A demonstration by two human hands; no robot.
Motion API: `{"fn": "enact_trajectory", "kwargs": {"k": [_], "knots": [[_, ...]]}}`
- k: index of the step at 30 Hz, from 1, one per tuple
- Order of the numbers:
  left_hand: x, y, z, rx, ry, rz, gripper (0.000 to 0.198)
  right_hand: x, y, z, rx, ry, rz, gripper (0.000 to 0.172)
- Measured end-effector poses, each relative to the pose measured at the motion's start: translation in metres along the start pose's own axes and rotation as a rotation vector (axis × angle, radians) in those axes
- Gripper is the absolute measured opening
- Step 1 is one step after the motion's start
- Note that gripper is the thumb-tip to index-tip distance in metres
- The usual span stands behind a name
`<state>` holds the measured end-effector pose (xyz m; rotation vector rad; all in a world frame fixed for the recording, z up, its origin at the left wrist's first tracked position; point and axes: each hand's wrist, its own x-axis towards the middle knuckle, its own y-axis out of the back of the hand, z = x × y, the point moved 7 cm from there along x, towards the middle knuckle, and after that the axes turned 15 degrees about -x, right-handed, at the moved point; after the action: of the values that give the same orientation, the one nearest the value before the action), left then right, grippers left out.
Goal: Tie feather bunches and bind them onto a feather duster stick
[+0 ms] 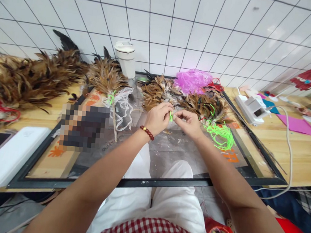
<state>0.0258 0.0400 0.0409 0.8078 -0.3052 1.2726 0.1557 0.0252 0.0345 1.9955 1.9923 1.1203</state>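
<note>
A glass-topped table [168,161] spreads before the person. A big heap of brown feathers [28,80] lies at its left, and a smaller feather bundle [157,91] sits just behind the hands. The left hand [158,118] and right hand [189,123] meet above the glass. A tangle of green cord [220,135] lies just right of the right hand. A bead bracelet [147,133] circles the left wrist. Both hands' fingertips are pinched closed on a short neon green cord [171,116] held between them.

Pixelated patch [84,126] near the left hand [158,118]
</note>
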Motion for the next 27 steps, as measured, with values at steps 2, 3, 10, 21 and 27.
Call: {"fn": "enact_trajectory", "kwargs": {"k": [2,3,10,21,27], "knots": [[-0.001,0.001,-0.004,0.050,0.086,-0.004,0.023,0.001,-0.002,0.000,0.088,-0.022,-0.040,0.030],[-0.001,0.001,-0.006,0.070,0.125,-0.004,0.024,0.001,-0.004,0.001,0.130,-0.044,-0.059,0.034],[-0.001,0.003,-0.010,0.032,0.128,0.039,0.022,0.002,-0.017,0.011,0.337,-0.173,-0.045,0.033],[0.000,0.005,-0.009,-0.068,0.075,0.062,0.024,-0.001,-0.021,0.024,0.535,-0.408,-0.002,0.036],[-0.001,0.004,-0.009,-0.153,0.089,0.105,0.023,0.000,-0.013,0.021,0.443,-0.346,0.127,0.027]]}}
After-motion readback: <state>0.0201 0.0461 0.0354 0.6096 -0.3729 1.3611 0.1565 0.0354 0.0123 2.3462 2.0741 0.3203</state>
